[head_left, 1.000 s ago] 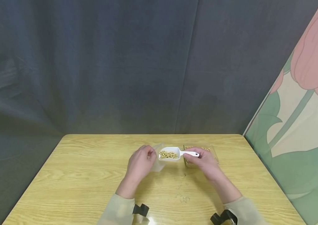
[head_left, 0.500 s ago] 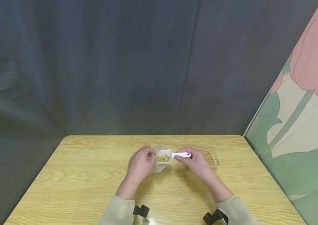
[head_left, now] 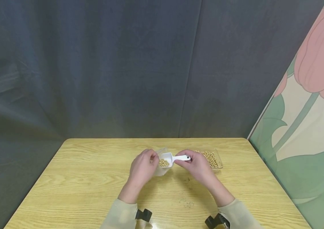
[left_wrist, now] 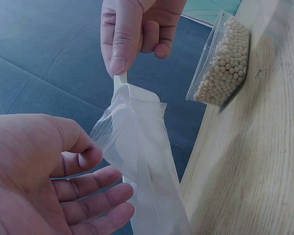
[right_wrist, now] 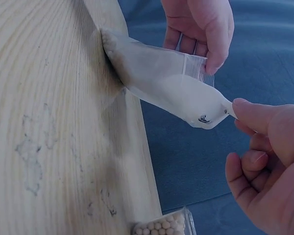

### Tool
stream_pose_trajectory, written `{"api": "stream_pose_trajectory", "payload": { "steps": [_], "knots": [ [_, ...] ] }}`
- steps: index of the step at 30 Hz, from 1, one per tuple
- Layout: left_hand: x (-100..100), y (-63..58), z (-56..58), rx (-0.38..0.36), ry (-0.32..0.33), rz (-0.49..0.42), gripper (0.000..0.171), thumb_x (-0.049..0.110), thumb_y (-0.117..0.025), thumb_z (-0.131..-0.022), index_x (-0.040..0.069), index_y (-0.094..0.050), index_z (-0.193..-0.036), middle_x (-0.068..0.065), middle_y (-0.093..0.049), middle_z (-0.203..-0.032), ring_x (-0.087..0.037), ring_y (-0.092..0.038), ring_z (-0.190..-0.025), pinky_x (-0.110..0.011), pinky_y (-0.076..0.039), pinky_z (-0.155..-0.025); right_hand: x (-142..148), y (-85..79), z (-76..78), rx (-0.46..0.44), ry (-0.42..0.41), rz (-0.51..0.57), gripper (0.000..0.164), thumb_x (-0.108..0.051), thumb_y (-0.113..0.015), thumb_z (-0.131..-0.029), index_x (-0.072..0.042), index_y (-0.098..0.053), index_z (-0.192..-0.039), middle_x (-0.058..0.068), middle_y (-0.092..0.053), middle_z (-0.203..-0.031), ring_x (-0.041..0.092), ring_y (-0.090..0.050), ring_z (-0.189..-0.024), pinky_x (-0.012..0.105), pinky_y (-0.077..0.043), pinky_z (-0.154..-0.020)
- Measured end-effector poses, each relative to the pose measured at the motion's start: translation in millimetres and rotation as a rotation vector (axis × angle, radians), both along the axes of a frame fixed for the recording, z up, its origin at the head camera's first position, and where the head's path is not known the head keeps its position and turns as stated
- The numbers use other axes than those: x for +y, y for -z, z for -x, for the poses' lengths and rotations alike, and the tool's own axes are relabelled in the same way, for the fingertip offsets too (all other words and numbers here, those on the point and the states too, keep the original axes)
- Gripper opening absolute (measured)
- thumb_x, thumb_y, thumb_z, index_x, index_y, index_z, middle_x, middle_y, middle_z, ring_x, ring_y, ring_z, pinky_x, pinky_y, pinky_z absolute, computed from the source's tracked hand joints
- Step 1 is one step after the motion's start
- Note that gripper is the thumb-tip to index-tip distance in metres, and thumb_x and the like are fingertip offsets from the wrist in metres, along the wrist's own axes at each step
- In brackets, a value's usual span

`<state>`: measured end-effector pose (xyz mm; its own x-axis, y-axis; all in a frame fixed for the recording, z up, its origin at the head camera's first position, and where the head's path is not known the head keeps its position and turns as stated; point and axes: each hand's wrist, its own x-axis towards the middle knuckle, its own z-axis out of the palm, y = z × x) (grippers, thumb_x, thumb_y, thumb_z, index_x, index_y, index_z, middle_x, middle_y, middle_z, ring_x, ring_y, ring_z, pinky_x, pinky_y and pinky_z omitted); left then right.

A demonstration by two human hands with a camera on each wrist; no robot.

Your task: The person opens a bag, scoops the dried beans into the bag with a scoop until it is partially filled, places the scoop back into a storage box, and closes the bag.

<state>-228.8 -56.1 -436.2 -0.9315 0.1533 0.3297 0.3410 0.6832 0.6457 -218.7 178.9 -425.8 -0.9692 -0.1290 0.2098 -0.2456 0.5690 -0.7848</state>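
My left hand pinches the top edge of a clear zip bag between thumb and forefinger, the other fingers loosely bent. Pale round beans lie in the bag's bottom, which touches the table. My right hand pinches the handle of a white scoop, whose bowl is inside the bag's mouth. Beans lie toward the scoop's front end, partly hidden by the left hand. Behind the right hand stands a clear plastic box holding many more of the same beans.
The wooden table carries dark scuff marks near its middle. A dark curtain hangs behind its far edge. A tulip-patterned cloth hangs along the right side. Each wrist wears a black camera mount.
My right hand has moved left, bringing the scoop into the bag's mouth. Fewer beans show in the scoop, and more of the box is visible. The left hand stays almost still.
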Motion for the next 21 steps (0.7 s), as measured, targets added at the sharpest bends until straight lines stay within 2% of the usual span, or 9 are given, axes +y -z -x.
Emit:
{"api": "stream_pose_trajectory", "payload": {
  "steps": [15,21],
  "knots": [
    [0,-0.2,0.3,-0.009,-0.013,0.006,0.014,0.014,-0.065,-0.105,0.008,-0.075,-0.097,-0.002,-0.070,-0.096,-0.017,-0.061,-0.078,-0.040,-0.054,-0.072,5,-5.8,-2.3,0.095,-0.025,-0.035,0.015,-0.017,-0.089,-0.095,-0.014,-0.082,-0.107,-0.005,-0.075,-0.091,0.012,-0.058,-0.068,0.025,-0.048,-0.059],
    [0,-0.2,0.7,-0.006,-0.008,0.004,0.014,0.014,-0.065,-0.105,0.008,-0.075,-0.097,-0.003,-0.071,-0.098,-0.017,-0.062,-0.080,-0.040,-0.055,-0.072,11,-8.8,-4.4,0.044,-0.006,0.050,0.013,-0.015,-0.088,-0.095,-0.014,-0.083,-0.107,0.000,-0.078,-0.097,0.012,-0.059,-0.070,0.025,-0.048,-0.059]
  ]
}}
